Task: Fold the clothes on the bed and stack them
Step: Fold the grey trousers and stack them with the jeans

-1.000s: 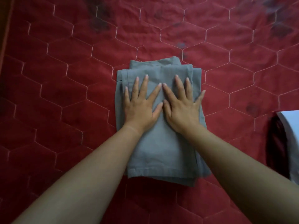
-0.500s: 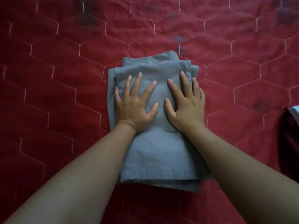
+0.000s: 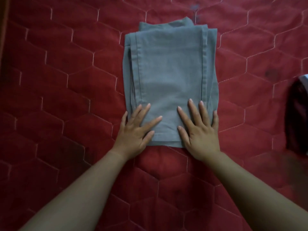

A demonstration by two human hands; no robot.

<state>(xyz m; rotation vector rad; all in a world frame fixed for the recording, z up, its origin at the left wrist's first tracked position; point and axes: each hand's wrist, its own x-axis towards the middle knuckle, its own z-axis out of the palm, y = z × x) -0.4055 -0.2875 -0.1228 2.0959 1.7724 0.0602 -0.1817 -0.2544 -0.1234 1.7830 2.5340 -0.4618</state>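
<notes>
A folded grey garment (image 3: 170, 72) lies flat on the red quilted bed (image 3: 66, 80), its layers stacked into a tall rectangle with seams down both sides. My left hand (image 3: 136, 130) lies flat with spread fingers on the garment's near left corner. My right hand (image 3: 198, 129) presses flat on the near right corner, fingers straight. Both palms overlap the garment's near edge.
At the right edge of the view sits a dark maroon garment (image 3: 296, 117) with a bit of white cloth (image 3: 304, 80) behind it. The red bedspread stretches out on all sides of the grey garment.
Both hands have slid from the middle of the grey garment back to its near edge, smoothing it. The view has shifted, so the garment sits higher in frame.
</notes>
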